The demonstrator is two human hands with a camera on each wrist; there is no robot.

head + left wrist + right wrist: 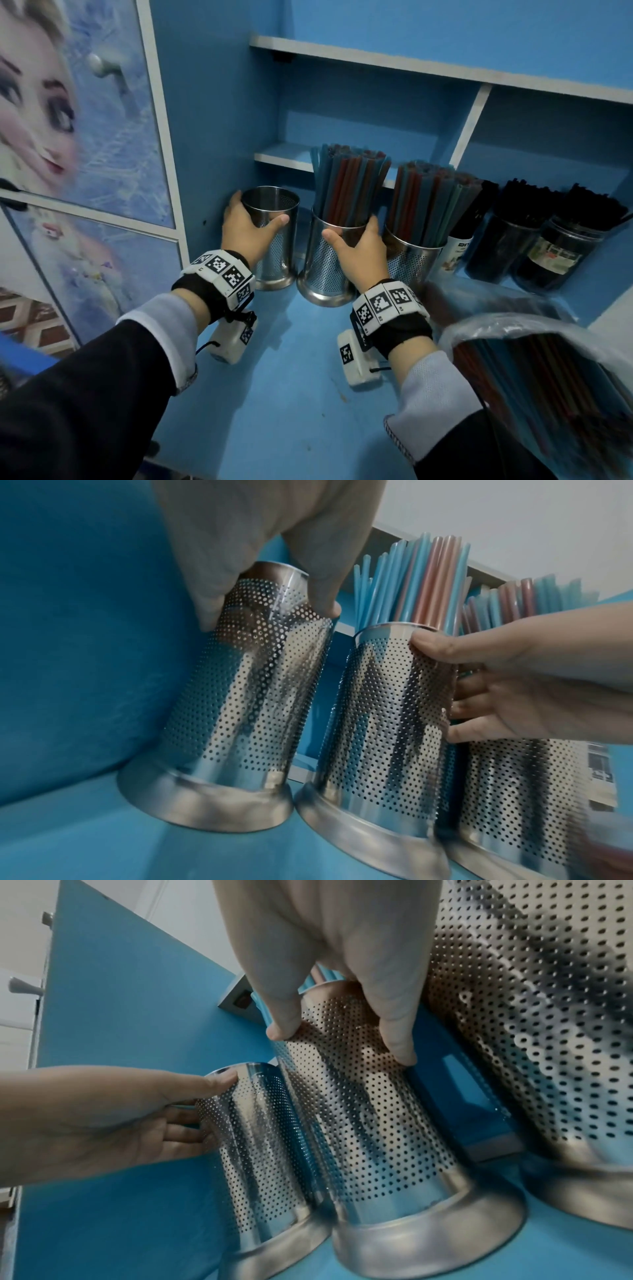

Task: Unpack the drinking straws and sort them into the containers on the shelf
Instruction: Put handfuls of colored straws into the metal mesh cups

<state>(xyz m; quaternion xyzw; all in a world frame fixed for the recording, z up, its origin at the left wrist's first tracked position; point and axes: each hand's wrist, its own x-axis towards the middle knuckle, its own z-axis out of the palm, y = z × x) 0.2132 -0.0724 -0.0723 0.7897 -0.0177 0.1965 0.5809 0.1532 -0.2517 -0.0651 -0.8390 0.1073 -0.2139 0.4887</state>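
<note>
Three perforated steel holders stand in a row on the blue shelf (274, 377). My left hand (245, 228) grips the empty left holder (277, 246) near its rim, thumb in front and fingers behind; the left wrist view shows this holder (246, 696) slightly tilted. My right hand (359, 250) grips the middle holder (325, 270), which is packed with blue and red straws (346, 185). The right holder (411, 260) is also full of such straws (431, 202). A clear plastic bag of straws (534, 370) lies at my right forearm.
Dark jars of black straws (548, 240) stand at the right end of the shelf. A cabinet side panel (212, 137) is close on the left of the empty holder. A small inner shelf (284, 157) sits behind the holders and a white shelf board (411, 63) above.
</note>
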